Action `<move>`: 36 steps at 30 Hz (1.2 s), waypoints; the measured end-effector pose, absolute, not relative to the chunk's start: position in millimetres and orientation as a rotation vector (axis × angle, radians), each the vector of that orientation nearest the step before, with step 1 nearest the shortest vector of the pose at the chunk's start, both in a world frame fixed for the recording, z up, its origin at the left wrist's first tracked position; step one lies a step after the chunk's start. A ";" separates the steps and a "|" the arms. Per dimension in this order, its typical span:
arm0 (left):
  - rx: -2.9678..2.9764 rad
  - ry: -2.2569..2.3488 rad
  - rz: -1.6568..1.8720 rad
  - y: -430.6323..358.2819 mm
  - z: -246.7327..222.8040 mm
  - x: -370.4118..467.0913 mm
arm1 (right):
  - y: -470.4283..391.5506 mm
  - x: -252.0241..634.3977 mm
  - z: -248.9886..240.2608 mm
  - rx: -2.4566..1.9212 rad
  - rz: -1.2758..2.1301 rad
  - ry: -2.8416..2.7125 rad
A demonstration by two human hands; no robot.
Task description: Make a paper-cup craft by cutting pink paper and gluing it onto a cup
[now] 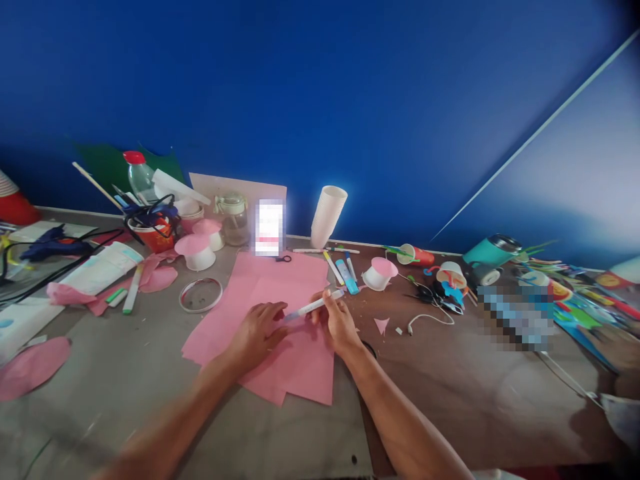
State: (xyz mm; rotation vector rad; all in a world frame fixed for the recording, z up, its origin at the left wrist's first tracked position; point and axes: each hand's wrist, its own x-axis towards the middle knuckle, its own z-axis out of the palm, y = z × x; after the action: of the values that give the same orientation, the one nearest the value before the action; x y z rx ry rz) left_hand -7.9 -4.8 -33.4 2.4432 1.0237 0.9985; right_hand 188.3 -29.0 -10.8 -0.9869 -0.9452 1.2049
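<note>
My right hand [340, 320] is closed around a slim white marker [311, 307] with a bluish end that points left. Over the stacked pink paper sheets [305, 367] on the table rests my left hand [256, 333], its thumb and forefinger apart on either side of the marker's bluish end. Whether those fingers touch the marker I cannot tell. Just beyond the sheets lie a light-blue marker-like item [347, 277] and a yellow marker [334, 267]. Small black scissors [283, 259] sit at the paper's top edge.
A round ring-shaped lid [201, 295] lies left of the sheets. Behind stand a glass jar [235, 223], a lit phone [269, 227] and a tall stack of white cups [329, 217]. Pink-topped cups [380, 273] stand on both sides. Another person's hand [613, 343] shows at far right.
</note>
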 end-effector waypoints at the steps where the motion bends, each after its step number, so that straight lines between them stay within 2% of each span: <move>1: 2.480 1.011 1.004 -6.1 -32.9 -6.7 | -30.9 185.7 -10.6 -0.982 1.239 -0.976; 9: 2.627 0.900 0.968 -14.6 -20.5 -1.3 | -36.4 173.8 -14.8 -0.935 1.467 -1.143; 20: 2.634 0.933 0.858 -12.4 -26.2 -4.5 | -34.7 174.9 -14.2 -1.004 1.513 -1.164; 36: 2.565 1.011 0.955 1.5 -28.3 -13.4 | -37.0 176.4 -9.9 -1.013 1.518 -1.182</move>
State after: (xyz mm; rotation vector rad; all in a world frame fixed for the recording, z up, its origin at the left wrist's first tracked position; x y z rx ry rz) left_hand -13.4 1.5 -28.3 2.5650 1.0114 0.9549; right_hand 176.4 -37.0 -9.9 -1.0128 -1.1824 1.5185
